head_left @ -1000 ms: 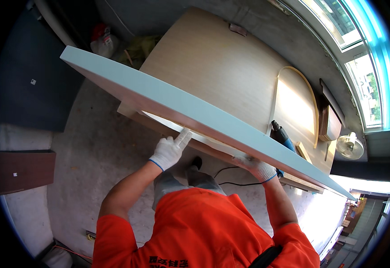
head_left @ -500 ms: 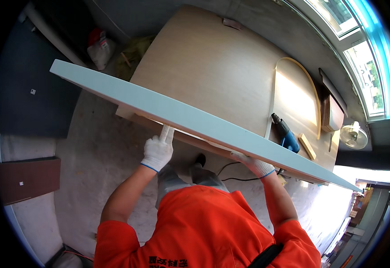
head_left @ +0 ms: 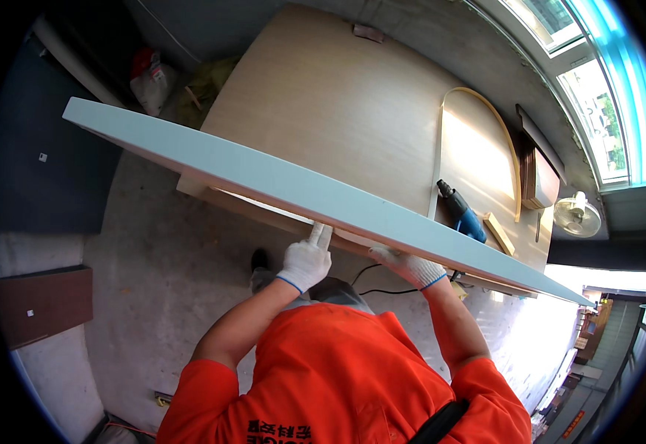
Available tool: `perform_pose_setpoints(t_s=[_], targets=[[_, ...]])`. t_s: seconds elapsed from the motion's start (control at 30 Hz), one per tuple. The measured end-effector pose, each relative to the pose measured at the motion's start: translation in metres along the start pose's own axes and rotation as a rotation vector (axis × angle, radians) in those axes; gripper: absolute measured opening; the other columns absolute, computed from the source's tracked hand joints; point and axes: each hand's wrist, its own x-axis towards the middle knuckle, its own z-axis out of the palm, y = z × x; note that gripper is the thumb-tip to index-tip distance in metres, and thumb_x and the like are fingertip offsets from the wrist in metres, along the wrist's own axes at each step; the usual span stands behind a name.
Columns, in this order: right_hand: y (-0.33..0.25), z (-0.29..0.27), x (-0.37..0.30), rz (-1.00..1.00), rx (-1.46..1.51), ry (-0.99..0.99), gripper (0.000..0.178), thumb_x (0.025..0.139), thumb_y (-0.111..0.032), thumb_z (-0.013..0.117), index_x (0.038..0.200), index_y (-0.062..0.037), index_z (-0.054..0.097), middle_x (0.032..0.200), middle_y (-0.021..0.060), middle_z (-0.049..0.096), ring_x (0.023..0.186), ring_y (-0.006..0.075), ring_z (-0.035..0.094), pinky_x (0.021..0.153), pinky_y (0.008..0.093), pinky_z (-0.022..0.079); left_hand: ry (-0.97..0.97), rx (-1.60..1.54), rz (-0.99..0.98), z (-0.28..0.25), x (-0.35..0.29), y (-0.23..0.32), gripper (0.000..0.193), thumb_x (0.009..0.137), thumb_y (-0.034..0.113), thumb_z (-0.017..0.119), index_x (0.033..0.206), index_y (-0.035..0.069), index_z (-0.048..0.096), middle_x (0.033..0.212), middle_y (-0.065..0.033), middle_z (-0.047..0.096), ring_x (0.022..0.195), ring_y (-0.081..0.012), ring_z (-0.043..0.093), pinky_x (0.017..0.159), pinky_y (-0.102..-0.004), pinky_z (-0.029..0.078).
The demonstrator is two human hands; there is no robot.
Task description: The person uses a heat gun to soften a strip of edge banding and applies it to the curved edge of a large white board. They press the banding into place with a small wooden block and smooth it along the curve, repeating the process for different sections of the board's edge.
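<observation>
A long pale-blue panel [head_left: 263,169] slants across the view from far left to near right, its narrow top side toward me. My left hand [head_left: 307,263], in a white knit glove, has two fingers stretched out against its near side, just below the pale strip; the other fingers are bent. Close to its right, my gloved right hand [head_left: 409,267] lies along the same near side with fingers extended leftward. The panel's edge hides part of this hand. A white strip [head_left: 263,203] shows along the panel's near side, left of my hands.
Behind the panel is a wide wood-toned tabletop [head_left: 330,111]. On it lie a blue-and-black heat gun [head_left: 461,212], a wood block [head_left: 499,234] and a curved tan strip [head_left: 514,140]. A fan [head_left: 577,215] stands at right. Dark cables [head_left: 389,291] hang below.
My left hand has slid right along the panel's near side, closer to my right hand. My right hand stays at nearly the same place. The view has shifted slightly, and my feet have moved.
</observation>
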Motion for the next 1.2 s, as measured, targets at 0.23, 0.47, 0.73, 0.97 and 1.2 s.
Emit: perform_pose_setpoints(t_s=[0.23,0.47,0.73,0.97,1.2], targets=[[0.009,0.004,-0.003,-0.033,-0.135,0.114,0.031,0.095,-0.040,0.066,0.095,-0.0122,0.078,0.086,0.0126,0.078,0.085,0.0352,0.077,0.071,0.0468,0.059,0.119,-0.059,0.023,0.004,0.006,-0.001,0.062,0.090,0.022,0.066,0.149,0.008,0.056,0.148,-0.0203,0.061,0.076,-0.0323,0.075,0.065,-0.0506,0.062],[-0.008,-0.004,0.009,0.040,-0.148,-0.086,0.025,0.106,-0.025,0.058,0.109,-0.0053,0.073,0.100,0.0210,0.073,0.090,0.0378,0.071,0.079,0.0477,0.056,0.057,0.046,0.041,0.014,0.008,-0.005,0.062,0.088,0.020,0.067,0.149,0.010,0.059,0.139,-0.0171,0.061,0.072,-0.0306,0.072,0.065,-0.0488,0.061],[0.013,0.027,-0.009,0.001,-0.081,0.194,0.026,0.099,-0.035,0.066,0.108,-0.0176,0.083,0.094,0.0135,0.080,0.087,0.0368,0.077,0.075,0.0494,0.060,-0.029,0.105,0.040,0.018,0.004,0.002,0.052,0.091,0.022,0.063,0.143,0.020,0.065,0.132,-0.0168,0.062,0.072,-0.0297,0.072,0.062,-0.0494,0.060],[0.113,-0.024,-0.008,0.839,0.414,0.192,0.048,0.099,-0.044,0.075,0.109,0.0021,0.080,0.089,0.0199,0.079,0.086,0.0279,0.078,0.079,0.0404,0.060,-0.032,0.180,0.030,0.012,0.006,0.010,0.044,0.091,0.020,0.064,0.135,0.022,0.065,0.126,-0.0172,0.063,0.075,-0.0330,0.073,0.064,-0.0518,0.061],[0.113,0.032,0.059,0.595,0.611,0.375,0.038,0.089,-0.027,0.074,0.116,0.0003,0.077,0.097,0.0233,0.079,0.096,0.0410,0.076,0.089,0.0451,0.059,-0.065,0.153,0.021,0.015,0.017,0.008,0.055,0.103,0.027,0.058,0.155,0.009,0.060,0.167,-0.0240,0.047,0.141,-0.0431,0.059,0.113,-0.0549,0.051]])
